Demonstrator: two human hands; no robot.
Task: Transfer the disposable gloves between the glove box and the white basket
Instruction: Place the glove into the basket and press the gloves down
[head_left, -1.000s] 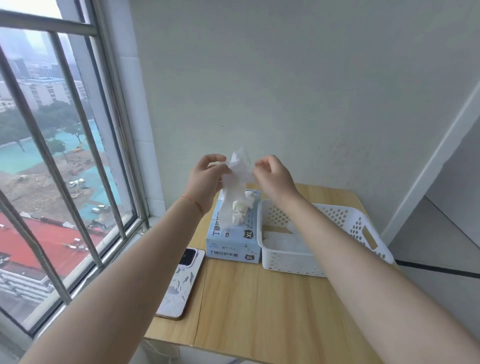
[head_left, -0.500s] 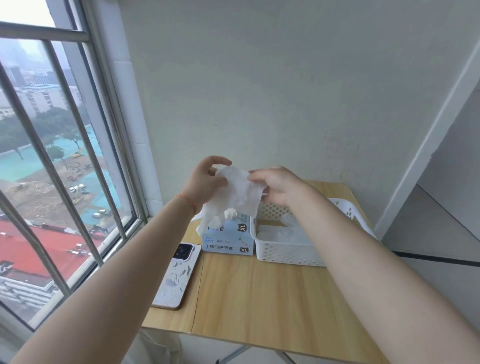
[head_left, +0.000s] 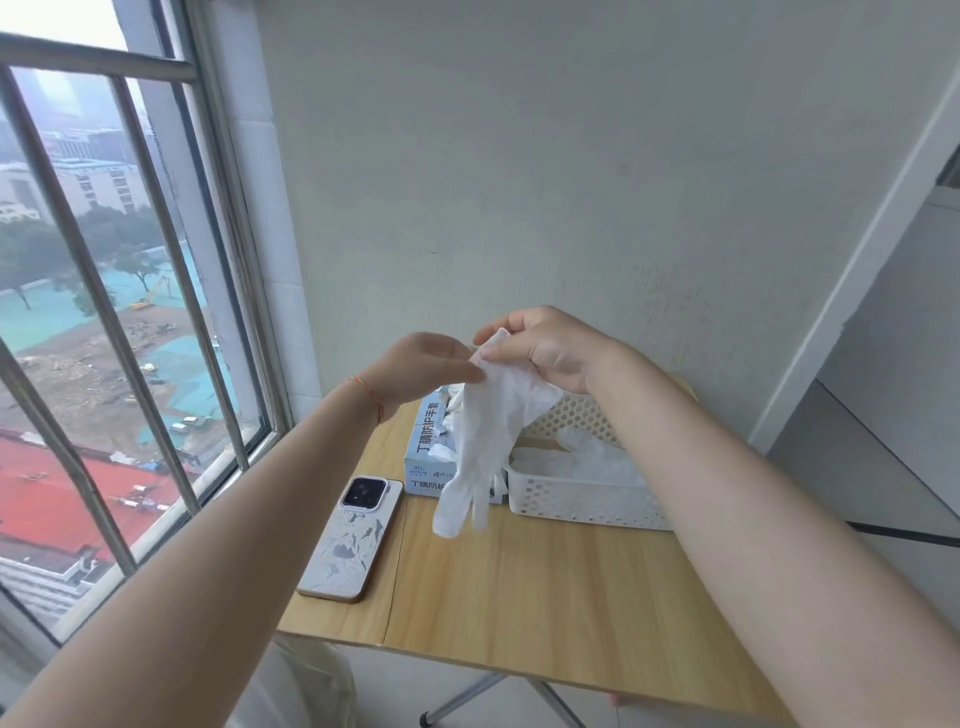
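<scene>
A white disposable glove (head_left: 483, 441) hangs by its cuff above the table, fingers pointing down in front of the blue glove box (head_left: 423, 457). My right hand (head_left: 545, 348) pinches the cuff at the top. My left hand (head_left: 426, 369) touches the same cuff edge with its fingertips from the left. More white gloves bulge from the box's opening. The white perforated basket (head_left: 582, 501) stands right of the box, touching it, with at least one glove (head_left: 587, 457) lying inside. My right forearm hides the basket's right part.
A phone (head_left: 348, 535) in a pale patterned case lies face down on the wooden folding table (head_left: 545, 597), left of the box. A barred window runs along the left. The wall stands close behind the table.
The glove has come free of the box and unfolded to hang full length. Both hands have shifted right, toward the basket side, and the view has moved closer.
</scene>
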